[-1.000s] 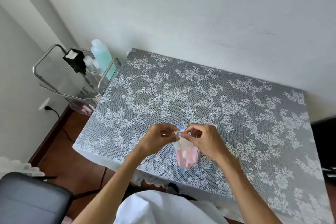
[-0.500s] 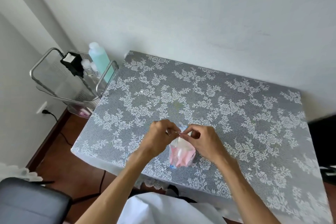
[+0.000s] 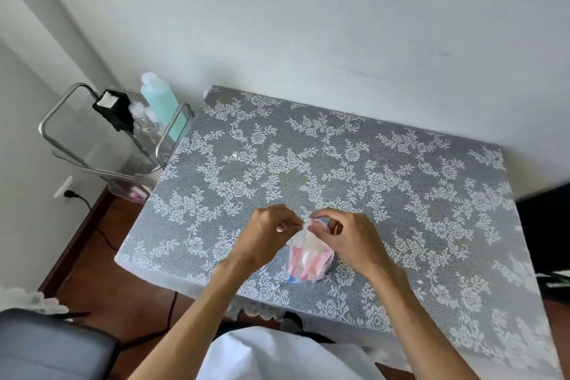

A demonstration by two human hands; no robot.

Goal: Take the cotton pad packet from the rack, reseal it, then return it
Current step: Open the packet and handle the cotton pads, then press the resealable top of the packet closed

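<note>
The cotton pad packet point(image 3: 310, 262) is a small clear bag with pink and white pads and a blue corner. It stands on the lace-covered table point(image 3: 354, 170) near the front edge. My left hand point(image 3: 268, 233) pinches the top of the packet from the left. My right hand point(image 3: 347, 236) pinches the same top edge from the right, fingertips almost touching the left ones. The metal rack point(image 3: 105, 139) stands off the table's left far corner, well away from both hands.
The rack holds a turquoise bottle point(image 3: 160, 102), a black box with a white top point(image 3: 112, 108) and small clear bottles point(image 3: 143, 120). A dark chair seat point(image 3: 52, 345) is at lower left. A wall socket with a cable point(image 3: 66, 190) sits low on the left wall.
Both hands stay pinched on the packet's top while the fingers work along it. The packet has tilted and shifted slightly; the camera view moved a little.
</note>
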